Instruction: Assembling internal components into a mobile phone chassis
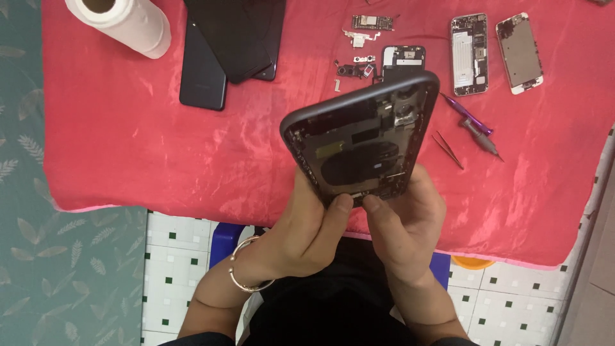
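While held tilted above the red cloth (128,141), opened phone shell (362,138) pinched at its lower edge between left hand (307,227) and right hand (403,221), both closed on it, thumbs at the rim. Probably light, stiff, smooth and slippery, with fragile parts inside; best gripped by the frame edges. Beyond the shell: loose parts (359,67); right of it: screwdriver (474,125), tweezers (448,149).

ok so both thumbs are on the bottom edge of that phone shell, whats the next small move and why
Probably pinch the small loose piece at the bottom edge of the phone housing and ease it out. The left hand and right hand both grip that edge, thumbs meeting there, while the tweezers lie unused on the red cloth.
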